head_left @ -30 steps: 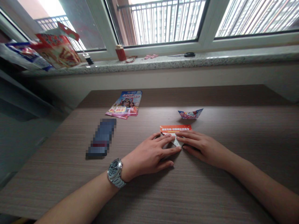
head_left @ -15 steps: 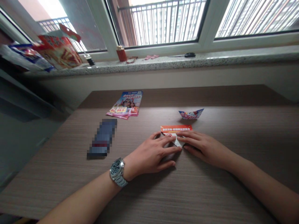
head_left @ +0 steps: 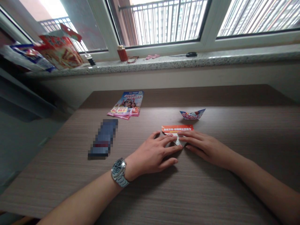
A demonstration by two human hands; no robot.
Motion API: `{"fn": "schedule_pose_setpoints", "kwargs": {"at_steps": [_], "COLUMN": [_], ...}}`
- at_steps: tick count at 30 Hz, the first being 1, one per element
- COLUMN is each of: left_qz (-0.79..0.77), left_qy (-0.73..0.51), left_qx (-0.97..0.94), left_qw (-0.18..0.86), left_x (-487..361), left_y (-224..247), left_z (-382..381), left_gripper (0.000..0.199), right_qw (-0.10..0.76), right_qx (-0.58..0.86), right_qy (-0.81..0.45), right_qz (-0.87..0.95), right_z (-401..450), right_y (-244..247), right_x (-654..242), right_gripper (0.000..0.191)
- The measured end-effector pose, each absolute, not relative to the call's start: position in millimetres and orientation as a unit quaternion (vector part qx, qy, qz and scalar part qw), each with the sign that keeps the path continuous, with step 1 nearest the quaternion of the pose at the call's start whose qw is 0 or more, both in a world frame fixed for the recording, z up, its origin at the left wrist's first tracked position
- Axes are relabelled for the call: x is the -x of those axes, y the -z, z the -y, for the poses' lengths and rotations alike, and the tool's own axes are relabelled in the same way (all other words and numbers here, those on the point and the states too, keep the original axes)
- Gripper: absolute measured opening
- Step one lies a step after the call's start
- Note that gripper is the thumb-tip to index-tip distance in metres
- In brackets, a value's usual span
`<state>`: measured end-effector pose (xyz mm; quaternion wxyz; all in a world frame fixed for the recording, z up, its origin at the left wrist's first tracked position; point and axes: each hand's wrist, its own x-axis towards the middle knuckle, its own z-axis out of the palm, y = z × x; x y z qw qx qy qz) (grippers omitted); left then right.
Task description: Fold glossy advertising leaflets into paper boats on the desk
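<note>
A partly folded leaflet [head_left: 176,128] lies on the table, its orange printed strip at the far edge and a pale folded part toward me. My left hand [head_left: 157,152] rests on its left side with fingers stretched out and apart. From the right, my right hand [head_left: 203,144] lies flat over the other side, fingers extended. The fingertips of both hands nearly meet at the middle and hide much of the paper. Just beyond the leaflet stands a small folded paper boat [head_left: 192,115] with a colourful print.
On the wooden table [head_left: 145,200], printed leaflets [head_left: 127,104] lie at the far left, with a blurred dark flat object [head_left: 103,139] nearer. The windowsill [head_left: 164,63] holds scissors [head_left: 191,54], a red-brown bottle [head_left: 122,53], and snack bags [head_left: 62,51] at left.
My left thumb has shifted slightly outward to the right. Both hands otherwise stay on the leaflet, and the whole view has drifted a little.
</note>
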<state>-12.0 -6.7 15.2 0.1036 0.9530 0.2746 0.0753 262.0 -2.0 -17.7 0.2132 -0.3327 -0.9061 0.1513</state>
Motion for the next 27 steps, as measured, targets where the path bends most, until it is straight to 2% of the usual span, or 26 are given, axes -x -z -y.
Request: {"fn": "schedule_pose_setpoints", "kwargs": {"at_steps": [6, 23, 27], "left_qz": [-0.279, -0.261, -0.267], "left_qy": [-0.078, -0.078, -0.072], "left_qx": [-0.952, -0.952, -0.950], "left_qw": [0.101, 0.136, 0.144], "left_x": [10.4, 15.6, 16.0], "left_y": [-15.5, -16.0, -15.9], "left_z": [7.1, 0.4, -0.2], "left_gripper": [0.046, 0.045, 0.045], "right_qw": [0.216, 0.169, 0.193], "right_qx": [0.334, 0.321, 0.324], "right_qy": [-0.132, -0.156, -0.158], "right_qz": [0.908, 0.919, 0.913], "right_z": [1.7, 6.6, 7.1], "right_y": [17.1, 13.3, 17.4], "right_x": [-264.5, -267.2, -265.4], "right_gripper": [0.033, 0.038, 0.034]}}
